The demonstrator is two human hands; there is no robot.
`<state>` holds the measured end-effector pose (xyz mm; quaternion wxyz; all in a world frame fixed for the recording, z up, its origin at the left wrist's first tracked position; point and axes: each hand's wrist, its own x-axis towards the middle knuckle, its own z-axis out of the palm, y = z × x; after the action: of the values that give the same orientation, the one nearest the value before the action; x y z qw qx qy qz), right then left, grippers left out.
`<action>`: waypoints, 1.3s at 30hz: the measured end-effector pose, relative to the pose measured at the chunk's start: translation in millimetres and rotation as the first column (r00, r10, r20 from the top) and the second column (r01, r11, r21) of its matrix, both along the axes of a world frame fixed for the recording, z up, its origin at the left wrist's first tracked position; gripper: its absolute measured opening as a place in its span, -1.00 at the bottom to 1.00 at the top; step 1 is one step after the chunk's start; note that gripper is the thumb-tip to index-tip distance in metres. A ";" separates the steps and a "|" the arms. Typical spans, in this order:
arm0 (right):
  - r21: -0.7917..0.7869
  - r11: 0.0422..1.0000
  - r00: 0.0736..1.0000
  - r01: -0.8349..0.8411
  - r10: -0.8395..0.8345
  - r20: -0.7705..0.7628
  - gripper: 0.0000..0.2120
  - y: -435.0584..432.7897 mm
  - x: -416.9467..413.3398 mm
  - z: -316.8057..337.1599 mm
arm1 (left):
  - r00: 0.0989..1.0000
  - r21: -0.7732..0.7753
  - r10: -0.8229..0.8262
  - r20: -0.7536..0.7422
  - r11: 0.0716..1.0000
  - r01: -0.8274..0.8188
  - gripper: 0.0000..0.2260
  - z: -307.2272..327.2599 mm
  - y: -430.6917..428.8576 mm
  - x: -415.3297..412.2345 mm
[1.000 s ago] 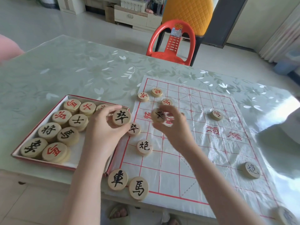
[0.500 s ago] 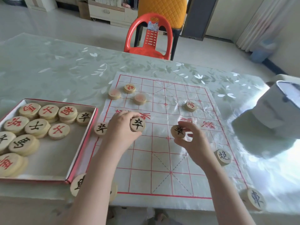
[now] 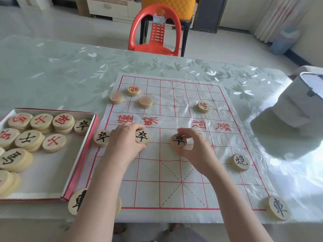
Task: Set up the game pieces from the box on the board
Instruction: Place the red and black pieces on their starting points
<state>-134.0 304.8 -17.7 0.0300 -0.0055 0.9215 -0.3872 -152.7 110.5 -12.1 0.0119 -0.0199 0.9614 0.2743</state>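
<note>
Setting out the black soldier row, two pieces at once. Item: left hand (image 3: 125, 142), thumb and fingers curled round a black soldier disc (image 3: 142, 138), held low over the line just my side of the river, on the third file from the left edge, since that is a soldier's station. Item: right hand (image 3: 194, 147), thumb below and fingertips above, pinching a second black soldier disc (image 3: 178, 140) over the centre file of the same line. Its face tips toward me, so it is probably not flat yet, though I cannot tell whether either disc touches the sheet. Item: third black soldier disc (image 3: 101, 137), lying on the left edge file just beside my left hand, already placed. Item: plastic board sheet (image 3: 157, 193), also bearing a black cannon (image 3: 240, 161) to the right of my right wrist, a black chariot (image 3: 278, 207) at the near right corner, another chariot (image 3: 77, 201) at the near left corner half hidden by my forearm, and red discs (image 3: 133, 90) on the far side. Item: box (image 3: 82, 154), just beside the board's left edge, holding the remaining discs, a spare black soldier (image 3: 82, 126) among them. Change from a second ago: my left hand was over the box's edge and is now on the board. My right hand has come nearer me, down to the soldier line.
</note>
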 end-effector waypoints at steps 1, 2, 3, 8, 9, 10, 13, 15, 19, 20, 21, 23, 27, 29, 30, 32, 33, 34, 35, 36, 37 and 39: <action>0.011 1.000 1.000 -0.003 0.003 0.009 -0.50 -0.8 0.4 0.7 | 1.000 0.007 0.005 0.011 1.000 -0.005 -0.49 -1.0 0.3 0.2; 0.018 1.000 1.000 -0.001 0.001 0.018 -0.49 -1.3 0.8 0.6 | 1.000 0.017 0.011 0.017 1.000 -0.012 -0.47 -1.7 0.3 0.6; 0.016 1.000 1.000 0.005 -0.005 0.015 -0.48 -1.8 1.3 0.7 | 1.000 0.029 0.016 0.018 0.999 -0.016 -0.44 -2.7 -0.3 0.0; -0.103 0.993 0.997 0.061 -0.065 -0.038 -0.56 -8.7 5.0 7.9 | 0.988 0.194 0.071 -0.133 0.980 -0.044 -0.54 7.8 -11.8 2.9; -0.114 0.992 0.997 0.053 -0.058 -0.046 -0.58 -12.5 5.5 9.6 | 0.982 0.223 0.100 -0.161 0.973 -0.063 -0.59 10.7 -17.6 5.0; -0.130 0.991 0.997 0.037 -0.045 -0.055 -0.60 -17.1 5.5 10.7 | 0.974 0.256 0.139 -0.178 0.962 -0.091 -0.62 13.3 -25.3 7.9; -0.182 0.983 0.998 -0.028 0.016 -0.068 -0.64 -37.8 4.5 12.7 | 0.942 0.297 0.273 -0.193 0.932 -0.209 -0.65 18.3 -59.3 19.5; -0.188 0.978 0.993 -0.088 0.072 -0.089 -0.67 -54.4 2.8 13.4 | 0.911 0.312 0.370 -0.183 0.901 -0.303 -0.66 18.6 -87.8 29.4; -0.186 0.961 0.975 -0.204 0.184 -0.121 -0.71 -97.0 -3.3 18.3 | 0.853 0.321 0.510 -0.109 0.830 -0.455 -0.68 7.5 -138.2 43.4; -0.180 0.955 0.968 -0.235 0.213 -0.135 -0.71 -109.8 -5.7 19.5 | 0.848 0.314 0.521 -0.098 0.825 -0.470 -0.68 5.2 -145.5 45.5; -0.165 0.951 0.960 -0.261 0.237 -0.151 -0.71 -122.9 -8.6 20.3 | 0.844 0.304 0.530 -0.089 0.821 -0.483 -0.70 3.7 -150.4 47.1; -0.111 0.946 0.943 -0.305 0.284 -0.175 -0.71 -149.4 -15.2 21.9 | 0.835 0.285 0.545 -0.081 0.815 -0.504 -0.71 2.0 -155.9 49.6; 0.082 0.925 0.906 -0.372 0.381 -0.187 -0.66 -197.3 -33.0 21.0 | 0.824 0.169 0.551 -0.133 0.832 -0.529 -0.69 -1.3 -158.4 44.7; 0.213 0.904 0.892 -0.370 0.410 -0.192 -0.65 -215.1 -41.4 14.9 | 0.849 0.072 0.511 -0.136 0.859 -0.506 -0.69 -4.1 -156.0 39.7; 0.281 0.890 0.887 -0.359 0.419 -0.193 -0.64 -221.0 -45.0 10.8 | 0.864 0.035 0.490 -0.112 0.871 -0.489 -0.68 -5.1 -153.1 37.5; 0.411 0.849 0.875 -0.332 0.440 -0.203 -0.61 -227.3 -49.6 2.8 | 0.877 -0.034 0.478 -0.055 0.876 -0.480 -0.64 -7.4 -146.5 34.5; 0.466 0.827 0.866 -0.315 0.451 -0.215 -0.61 -228.9 -50.9 0.1 | 0.874 -0.075 0.483 -0.046 0.871 -0.485 -0.62 -8.9 -144.3 33.2; 0.507 0.809 0.857 -0.296 0.460 -0.233 -0.61 -229.9 -51.7 -1.7 | 0.871 -0.114 0.488 -0.053 0.864 -0.491 -0.61 -10.1 -143.0 32.2; 0.532 0.799 0.850 -0.278 0.463 -0.250 -0.62 -230.8 -52.4 -3.1 | 0.867 -0.142 0.494 -0.067 0.855 -0.499 -0.61 -11.3 -142.0 31.4; 0.544 0.797 0.849 -0.264 0.459 -0.261 -0.63 -231.5 -52.8 -3.9 | 0.861 -0.161 0.502 -0.077 0.846 -0.508 -0.60 -11.7 -141.5 30.8; 0.546 0.799 0.853 -0.254 0.451 -0.263 -0.64 -232.5 -52.9 -5.0 | 0.857 -0.169 0.509 -0.078 0.841 -0.515 -0.59 -12.0 -141.7 30.3; 0.540 0.805 0.869 -0.244 0.429 -0.247 -0.62 -234.9 -53.3 -7.0 | 0.850 -0.170 0.521 -0.073 0.834 -0.526 -0.58 -11.4 -142.7 29.8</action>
<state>-187.2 69.9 -24.7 -0.0684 -0.2341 0.9623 -0.1202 -122.9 -32.2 -23.6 -0.0767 -0.2797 0.9404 0.1776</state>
